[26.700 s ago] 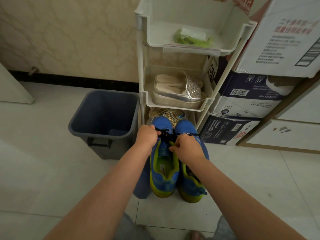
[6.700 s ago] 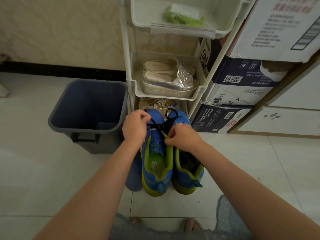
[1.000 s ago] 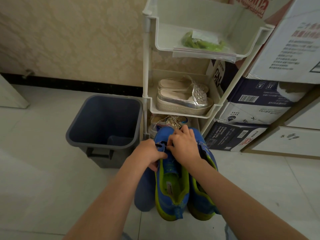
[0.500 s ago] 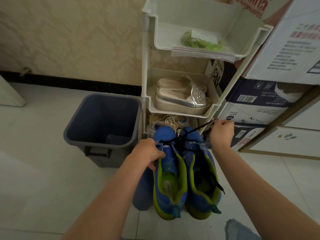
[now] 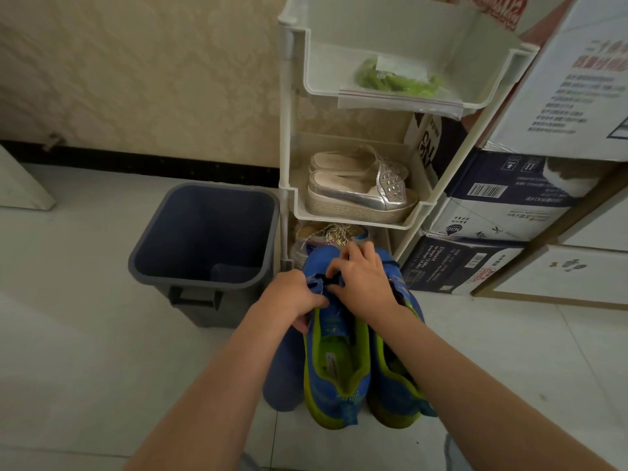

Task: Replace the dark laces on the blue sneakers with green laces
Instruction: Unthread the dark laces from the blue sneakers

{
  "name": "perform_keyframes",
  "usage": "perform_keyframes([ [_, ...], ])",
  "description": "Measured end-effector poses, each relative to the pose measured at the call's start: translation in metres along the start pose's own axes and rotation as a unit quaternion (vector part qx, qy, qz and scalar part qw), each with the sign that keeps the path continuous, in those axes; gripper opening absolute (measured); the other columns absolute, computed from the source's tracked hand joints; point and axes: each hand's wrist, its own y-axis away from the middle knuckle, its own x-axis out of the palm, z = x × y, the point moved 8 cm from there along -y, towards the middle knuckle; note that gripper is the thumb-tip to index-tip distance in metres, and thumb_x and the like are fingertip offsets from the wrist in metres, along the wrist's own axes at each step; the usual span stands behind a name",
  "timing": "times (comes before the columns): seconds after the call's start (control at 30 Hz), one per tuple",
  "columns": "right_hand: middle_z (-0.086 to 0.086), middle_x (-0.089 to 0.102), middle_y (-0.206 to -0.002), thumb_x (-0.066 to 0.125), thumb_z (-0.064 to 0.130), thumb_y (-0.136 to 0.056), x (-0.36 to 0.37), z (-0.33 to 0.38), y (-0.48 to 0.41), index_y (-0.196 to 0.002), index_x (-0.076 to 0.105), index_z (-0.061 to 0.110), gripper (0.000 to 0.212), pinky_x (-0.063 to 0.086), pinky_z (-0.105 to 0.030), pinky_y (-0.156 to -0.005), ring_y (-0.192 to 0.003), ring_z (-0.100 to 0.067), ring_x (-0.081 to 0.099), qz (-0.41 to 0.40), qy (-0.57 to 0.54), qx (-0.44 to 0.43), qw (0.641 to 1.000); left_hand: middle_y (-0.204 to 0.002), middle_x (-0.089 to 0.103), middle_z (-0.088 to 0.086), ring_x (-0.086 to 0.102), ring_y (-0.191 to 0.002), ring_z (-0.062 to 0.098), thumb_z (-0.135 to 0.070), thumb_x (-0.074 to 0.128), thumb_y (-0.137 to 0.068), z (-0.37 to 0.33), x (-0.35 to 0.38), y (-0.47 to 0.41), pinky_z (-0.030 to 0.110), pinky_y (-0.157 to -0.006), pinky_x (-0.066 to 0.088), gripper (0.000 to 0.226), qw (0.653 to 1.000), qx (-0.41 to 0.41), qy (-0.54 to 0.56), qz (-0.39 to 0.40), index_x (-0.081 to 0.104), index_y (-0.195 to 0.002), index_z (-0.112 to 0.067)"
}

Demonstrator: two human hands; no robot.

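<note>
Tiled floor [image 5: 85, 334], blue sneakers [image 5: 336, 362] before a shoe rack [image 5: 284, 147].
Left hand [image 5: 292, 297] grips one sneaker's upper; right hand [image 5: 365, 283] pinches its dark lace [image 5: 328, 281].

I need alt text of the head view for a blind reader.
Two bare hands work on a pair of blue sneakers with yellow-green lining: the left hand grips one sneaker's side, the right hand pinches its dark lace. A clear bag of green laces lies on a white plastic rack behind.
</note>
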Motion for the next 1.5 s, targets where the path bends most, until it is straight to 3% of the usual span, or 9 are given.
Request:
perform_keyframes([
  [0.17,-0.001,0.050,-0.120,0.061,0.029,-0.089,0.001,0.000,-0.002,-0.105,0.067,0.021,0.019,0.029,-0.033,-0.101,-0.120,-0.025,0.032,0.005,0.025,0.018,1.000,-0.071,0.066,0.016,0.071,-0.070,0.029,-0.025,0.073,-0.082,0.007,0.003,-0.002,0.043,-0.074,0.060,0.037,0.999,-0.011,0.044,0.012,0.059,-0.101,0.004],
  [0.3,-0.008,0.063,-0.103,0.057,0.013,-0.090,-0.017,-0.012,-0.001,-0.093,0.066,0.007,0.011,0.040,-0.038,-0.089,-0.109,-0.028,0.045,-0.091,-0.006,0.070,0.993,-0.070,0.066,0.015,0.071,-0.068,0.026,-0.027,0.074,-0.081,0.007,0.002,-0.001,0.041,-0.072,0.060,0.042,0.999,-0.010,0.046,0.006,0.059,-0.104,0.004],
  [0.43,-0.009,0.063,-0.096,0.051,0.015,-0.093,-0.045,-0.056,0.013,-0.093,0.061,0.006,0.014,0.043,-0.035,-0.071,-0.092,-0.025,0.054,-0.192,-0.171,0.254,0.932,-0.084,0.067,0.020,0.071,-0.069,0.027,-0.027,0.074,-0.081,0.008,0.003,-0.002,0.042,-0.073,0.060,0.043,0.999,-0.019,0.048,0.012,0.059,-0.106,0.004],
  [0.57,-0.009,0.062,-0.098,0.047,0.019,-0.095,-0.060,-0.083,0.024,-0.099,0.056,0.007,0.015,0.039,-0.033,-0.071,-0.084,-0.025,0.054,-0.215,-0.252,0.328,0.885,-0.080,0.067,0.018,0.071,-0.074,0.029,-0.028,0.073,-0.081,0.006,0.002,-0.003,0.041,-0.076,0.059,0.039,0.999,-0.017,0.029,0.013,0.060,-0.101,0.003],
  [0.73,-0.008,0.052,-0.117,0.059,0.028,-0.090,-0.044,-0.062,0.014,-0.108,0.058,0.009,0.026,0.044,-0.035,-0.082,-0.098,-0.028,0.058,-0.067,-0.197,0.230,0.951,-0.110,0.064,0.014,0.064,-0.099,0.031,-0.048,0.065,-0.084,-0.003,-0.012,-0.004,0.039,-0.084,0.054,0.052,0.990,0.033,-0.083,-0.107,0.062,-0.112,-0.005],
  [0.93,-0.002,0.053,-0.074,0.062,0.048,-0.084,-0.011,-0.021,0.021,-0.068,0.045,0.015,0.040,0.040,-0.028,-0.060,-0.084,-0.024,0.061,0.185,-0.005,0.138,0.973,-0.126,0.060,-0.001,0.055,-0.117,0.019,-0.016,0.057,-0.092,-0.043,-0.011,0.001,0.037,-0.096,0.045,0.031,0.945,0.232,-0.118,-0.198,0.062,-0.122,-0.022],
  [1.27,-0.012,0.046,-0.087,0.057,0.019,-0.089,-0.012,-0.016,0.025,-0.062,0.030,0.013,0.038,0.035,-0.031,-0.069,-0.100,-0.034,0.060,0.188,0.001,0.121,0.975,-0.119,0.054,0.007,0.043,-0.119,0.023,-0.016,0.050,-0.096,-0.048,0.009,-0.006,0.032,-0.087,0.040,0.027,0.913,0.220,-0.233,-0.252,0.063,-0.119,-0.019],
  [1.4,-0.017,0.058,-0.100,0.056,0.017,-0.089,-0.013,-0.016,0.024,-0.082,0.047,0.008,0.014,0.039,-0.031,-0.071,-0.102,-0.033,0.059,0.181,-0.010,0.129,0.975,-0.117,0.054,0.007,0.040,-0.119,0.025,-0.022,0.055,-0.094,-0.035,0.011,-0.019,0.033,-0.092,0.036,0.022,0.947,0.185,-0.147,-0.216,0.066,-0.113,-0.019],
  [1.5,-0.015,0.058,-0.096,0.057,0.017,-0.090,-0.012,-0.018,0.023,-0.085,0.048,0.010,0.012,0.040,-0.032,-0.071,-0.099,-0.033,0.059,0.179,-0.020,0.131,0.975,-0.118,0.061,0.007,0.049,-0.118,0.026,-0.020,0.049,-0.097,-0.018,0.008,-0.025,0.035,-0.102,0.035,0.017,0.975,0.121,0.129,-0.135,0.063,-0.108,-0.016],
])
